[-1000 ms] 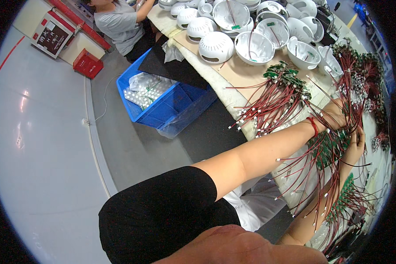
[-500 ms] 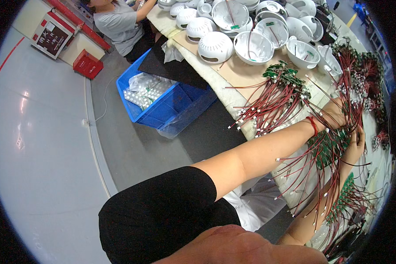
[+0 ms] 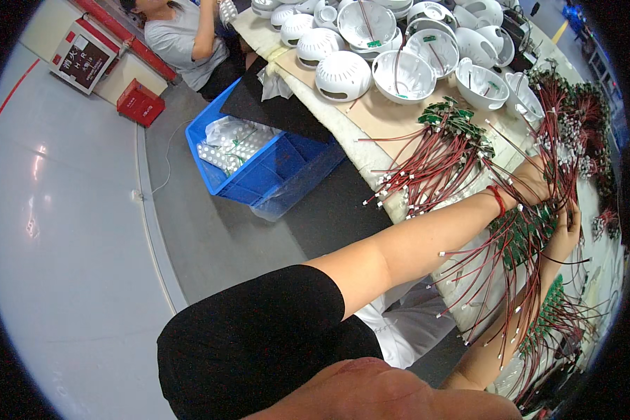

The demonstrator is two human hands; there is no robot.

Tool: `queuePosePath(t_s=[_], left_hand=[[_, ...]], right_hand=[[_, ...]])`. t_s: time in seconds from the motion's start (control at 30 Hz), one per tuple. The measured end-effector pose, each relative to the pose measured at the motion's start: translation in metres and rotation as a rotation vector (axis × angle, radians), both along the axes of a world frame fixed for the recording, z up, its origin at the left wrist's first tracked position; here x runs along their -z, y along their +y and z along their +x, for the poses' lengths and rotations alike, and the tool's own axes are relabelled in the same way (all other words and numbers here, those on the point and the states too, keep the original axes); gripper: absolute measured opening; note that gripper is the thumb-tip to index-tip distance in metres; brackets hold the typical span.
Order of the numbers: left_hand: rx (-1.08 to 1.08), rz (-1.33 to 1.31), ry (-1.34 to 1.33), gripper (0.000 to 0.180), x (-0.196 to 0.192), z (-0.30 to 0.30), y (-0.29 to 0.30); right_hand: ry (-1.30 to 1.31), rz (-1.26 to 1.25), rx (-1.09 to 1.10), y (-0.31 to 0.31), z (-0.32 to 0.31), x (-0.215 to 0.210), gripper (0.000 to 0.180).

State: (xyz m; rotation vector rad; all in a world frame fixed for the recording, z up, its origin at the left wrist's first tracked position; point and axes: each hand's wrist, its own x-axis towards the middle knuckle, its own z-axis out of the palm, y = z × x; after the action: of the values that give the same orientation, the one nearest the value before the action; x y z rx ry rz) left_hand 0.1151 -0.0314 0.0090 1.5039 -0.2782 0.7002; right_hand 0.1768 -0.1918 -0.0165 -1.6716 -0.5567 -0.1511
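Left hand (image 3: 532,183) and right hand (image 3: 563,234) both grasp a bundle of red wires (image 3: 518,245) with small green boards on the workbench (image 3: 371,119).

Your desk (image 3: 371,115) runs from the upper middle down to the right edge, its top covered in a tan sheet over pale padding. At its far end white round housings (image 3: 343,73) lie crowded together, several open side up. Nearer you, bundles of red wires with small green boards (image 3: 434,157) fan out over the front edge, and more wire bundles (image 3: 574,119) are heaped along the right.
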Motion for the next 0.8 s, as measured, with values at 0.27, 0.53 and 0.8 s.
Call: queuePosePath(t_s=[0.27, 0.53, 0.8], left_hand=[[-0.054, 0.096, -0.029, 0.011, 0.015, 0.016, -0.001], [-0.379, 0.430, -0.229, 0.031, 0.024, 0.017, 0.005], [-0.228, 0.178, 0.065, 0.026, 0.011, -0.001, 0.003]], right_hand=[[-0.009, 0.008, -0.002, 0.000, 0.001, 0.002, 0.022], [0.012, -0.029, 0.013, 0.007, -0.016, -0.015, 0.023], [-0.041, -0.077, 0.065, 0.012, -0.023, -0.019, 0.025]])
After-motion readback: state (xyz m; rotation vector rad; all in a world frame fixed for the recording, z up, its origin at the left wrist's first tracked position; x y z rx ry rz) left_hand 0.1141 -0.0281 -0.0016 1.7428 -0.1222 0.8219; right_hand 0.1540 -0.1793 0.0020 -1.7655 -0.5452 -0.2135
